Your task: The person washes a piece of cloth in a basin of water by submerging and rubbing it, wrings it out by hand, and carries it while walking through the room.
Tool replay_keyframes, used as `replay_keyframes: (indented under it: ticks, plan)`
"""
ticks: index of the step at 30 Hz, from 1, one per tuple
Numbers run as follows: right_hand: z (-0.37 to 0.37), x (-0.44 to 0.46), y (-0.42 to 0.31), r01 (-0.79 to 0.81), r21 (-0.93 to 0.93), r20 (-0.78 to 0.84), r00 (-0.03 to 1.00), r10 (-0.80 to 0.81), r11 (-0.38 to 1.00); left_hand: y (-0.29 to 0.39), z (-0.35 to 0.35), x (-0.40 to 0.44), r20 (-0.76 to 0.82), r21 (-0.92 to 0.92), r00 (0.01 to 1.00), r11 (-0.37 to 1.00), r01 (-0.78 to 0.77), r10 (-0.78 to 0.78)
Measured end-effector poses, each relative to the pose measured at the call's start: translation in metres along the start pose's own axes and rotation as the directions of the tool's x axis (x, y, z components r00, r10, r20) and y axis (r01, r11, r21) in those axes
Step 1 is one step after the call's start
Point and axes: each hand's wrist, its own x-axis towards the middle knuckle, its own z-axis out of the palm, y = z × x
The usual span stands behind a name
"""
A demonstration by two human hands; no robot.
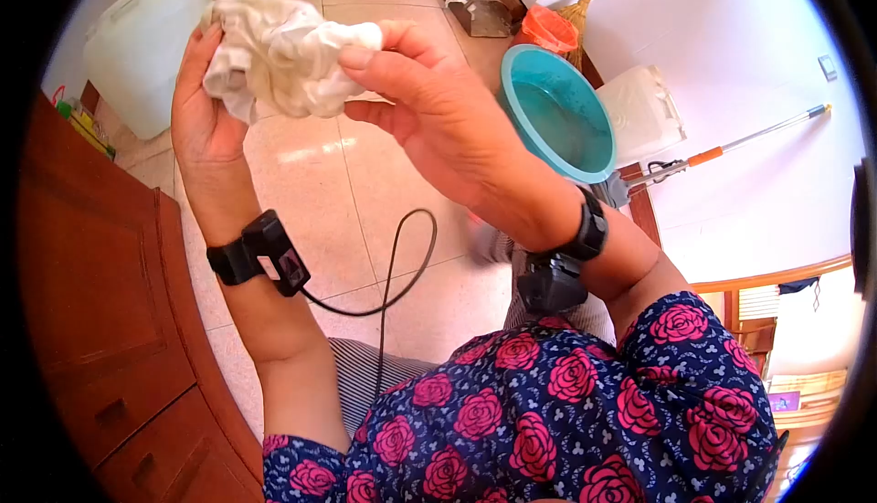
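A crumpled off-white cloth (283,60) is held up between both hands at the upper left, above the tiled floor. My left hand (206,105) supports its left side, the fingers partly hidden behind the fabric. On the right side, my right hand (429,105) pinches a bunched end of the cloth between thumb and fingers. Both wrists wear black straps with small devices, and a black cable hangs in a loop from the left one.
A teal basin (557,115) stands on the floor at the right, near an orange-lined bin (548,30), a broom (580,14), a dustpan (480,11) and a mop (703,156). White plastic containers (151,46) stand on both sides. A wooden cabinet (110,302) fills the left.
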Motion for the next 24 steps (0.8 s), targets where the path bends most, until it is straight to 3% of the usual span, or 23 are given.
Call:
replay_keyframes:
  ticks: [2, 3, 5, 8, 11, 13, 16, 18, 22, 24]
  plan:
    - [0.002, 0.012, 0.018, 0.003, 0.074, 0.019, 1.0, -0.005, 0.997, 0.012, -0.017, -0.002, -0.053, 0.095, 0.998, 0.994, 0.048, -0.043]
    - [0.001, -0.014, 0.024, -0.103, 0.292, -0.042, 0.992, 0.12, 0.951, 0.036, -0.006, -0.039, -0.211, 0.261, 0.973, 0.954, 0.146, -0.091]
    - [-0.013, -0.021, 0.051, -0.142, 0.481, -0.095, 0.972, 0.213, 0.865, 0.061, -0.015, -0.057, -0.326, 0.413, 0.944, 0.89, 0.192, -0.052]
    - [-0.086, -0.002, 0.038, -0.108, 0.465, -0.073, 0.984, 0.16, 0.879, 0.038, -0.016, -0.027, -0.33, 0.507, 0.944, 0.845, 0.168, 0.01]
    - [-0.155, -0.007, 0.016, -0.039, 0.473, -0.2, 0.968, 0.15, 0.88, -0.018, 0.021, -0.032, -0.305, 0.638, 0.952, 0.735, 0.231, -0.034]
    - [-0.218, -0.014, -0.018, 0.025, 0.413, -0.27, 0.958, 0.096, 0.911, -0.066, 0.027, -0.032, -0.204, 0.65, 0.965, 0.715, 0.258, -0.162]
    - [-0.32, -0.029, -0.017, 0.125, 0.121, -0.368, 0.927, -0.072, 0.985, -0.164, 0.038, -0.028, -0.118, 0.731, 0.941, 0.613, 0.298, -0.317]
    - [-0.378, -0.052, -0.015, 0.113, -0.056, -0.26, 0.958, -0.124, 0.992, -0.229, 0.042, -0.017, -0.082, 0.786, 0.927, 0.548, 0.286, -0.367]
    - [-0.521, -0.086, 0.054, -0.063, -0.213, -0.602, 0.795, -0.08, 0.975, -0.357, 0.05, 0.003, 0.091, 0.859, 0.839, 0.469, 0.207, -0.536]
    - [-0.57, -0.113, 0.087, -0.22, -0.271, -0.694, 0.719, -0.032, 0.937, -0.423, 0.032, 0.01, 0.006, 0.9, 0.77, 0.338, 0.273, -0.638]
